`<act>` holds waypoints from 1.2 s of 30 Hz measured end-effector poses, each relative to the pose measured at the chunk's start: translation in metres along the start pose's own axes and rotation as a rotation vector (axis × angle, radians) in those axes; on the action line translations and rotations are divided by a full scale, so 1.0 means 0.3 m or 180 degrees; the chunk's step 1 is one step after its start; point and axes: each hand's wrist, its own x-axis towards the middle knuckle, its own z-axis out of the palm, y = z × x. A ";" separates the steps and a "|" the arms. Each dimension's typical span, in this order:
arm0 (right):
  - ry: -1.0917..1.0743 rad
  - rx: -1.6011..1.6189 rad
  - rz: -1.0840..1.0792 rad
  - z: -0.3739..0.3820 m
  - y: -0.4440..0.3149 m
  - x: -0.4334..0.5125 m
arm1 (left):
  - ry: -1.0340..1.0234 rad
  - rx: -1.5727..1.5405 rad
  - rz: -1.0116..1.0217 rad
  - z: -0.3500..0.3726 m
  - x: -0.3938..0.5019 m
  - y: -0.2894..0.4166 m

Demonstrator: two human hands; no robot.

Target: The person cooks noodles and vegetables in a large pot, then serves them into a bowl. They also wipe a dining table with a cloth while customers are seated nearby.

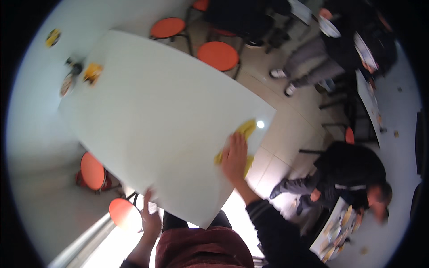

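A white table [161, 110] lies before me. Near its right edge my right hand [235, 155] presses down on a yellow cloth [247, 129], which spreads out on both sides of the fingers. My left hand [150, 212] is beside the table's near left edge, blurred, with its fingers apart and nothing visible in it. At the table's far left end stand a yellow package [93, 73] and, next to it, a dark bottle-like thing [76, 68], both blurred.
Red round stools stand beyond the table [218, 55] and at its left side [92, 171]. A person holding a white bowl [329, 26] stands at the upper right. Another person [352, 174] sits at the right by a table with food [338, 231]. A wall borders the left.
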 end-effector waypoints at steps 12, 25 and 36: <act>0.0784 0.0721 0.2591 -0.089 0.348 -0.346 | -0.0685 0.1819 0.2320 0.262 0.387 0.217; 0.0189 -0.1113 0.3411 0.174 0.564 -0.519 | 0.2212 0.3171 0.1303 -1.023 1.815 -0.635; 0.0631 0.0137 0.4098 0.118 0.067 -0.153 | -0.0046 0.1827 0.1286 -0.304 0.527 -0.276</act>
